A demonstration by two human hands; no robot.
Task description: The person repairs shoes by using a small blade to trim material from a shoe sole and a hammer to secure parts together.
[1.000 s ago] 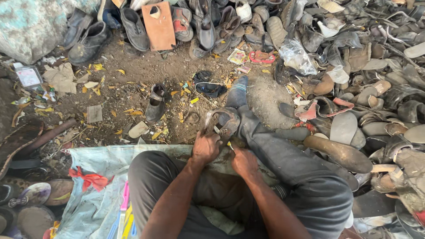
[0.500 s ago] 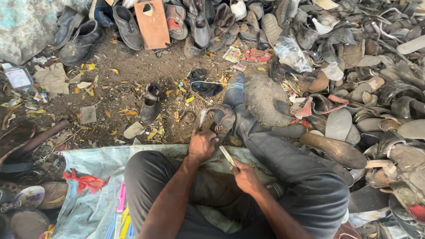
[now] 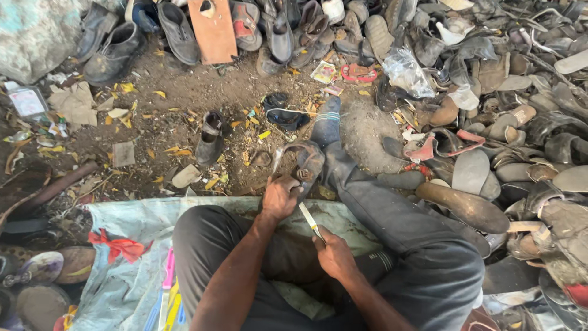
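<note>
My left hand (image 3: 279, 196) grips the near end of a worn brown sandal (image 3: 301, 163) that rests against my outstretched right leg (image 3: 392, 214). My right hand (image 3: 335, 253) holds a small knife (image 3: 310, 219) whose pale blade points up toward the sandal, a short gap below it. I sit on a pale blue sheet (image 3: 128, 214) spread on the dirt, with my left knee bent. My right foot in a dark sock (image 3: 326, 122) lies past the sandal.
A large heap of old shoes and soles (image 3: 520, 135) fills the right side and the top edge. A single black shoe (image 3: 211, 138) stands on the dirt to the left. A brown board (image 3: 212, 30) lies at top centre. Red cloth (image 3: 116, 245) and coloured strips (image 3: 168, 288) lie on the sheet.
My right hand has drawn back from the sandal toward my lap with the knife. My left hand stays on the sandal.
</note>
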